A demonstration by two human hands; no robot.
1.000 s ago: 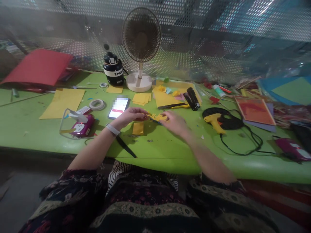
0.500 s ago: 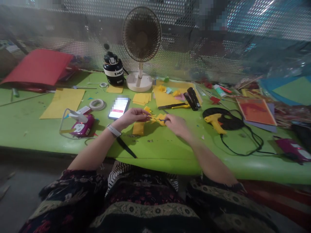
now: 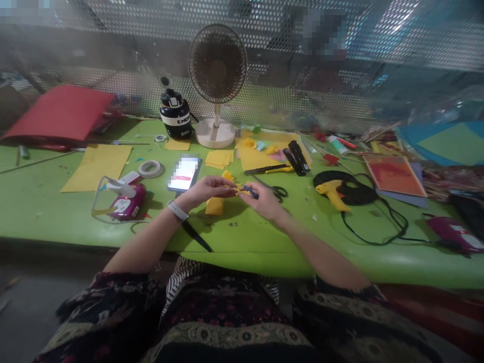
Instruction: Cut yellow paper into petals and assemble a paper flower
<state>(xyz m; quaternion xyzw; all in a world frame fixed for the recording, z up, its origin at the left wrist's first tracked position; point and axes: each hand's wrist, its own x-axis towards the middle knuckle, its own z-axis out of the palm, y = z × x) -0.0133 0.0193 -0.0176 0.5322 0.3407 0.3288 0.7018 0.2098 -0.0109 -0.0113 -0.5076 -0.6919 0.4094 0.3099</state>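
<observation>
At the middle of the green table, my left hand is pinched on a small yellow paper piece. My right hand is closed around a blue-handled tool, whose tip meets the yellow paper between the hands; its exact kind is too small to tell. A folded yellow paper lies just below my left fingers. Dark-handled scissors rest right behind my right hand. A phone lies beyond my left wrist.
A fan and a black bottle stand at the back. To the right are a stapler and a yellow glue gun with its cable. At the left are a tape roll and a purple socket block.
My right hand has shifted slightly left and turned, bringing it closer to my left hand. The dark scissor handles now show behind it. The view has tilted up a little.
</observation>
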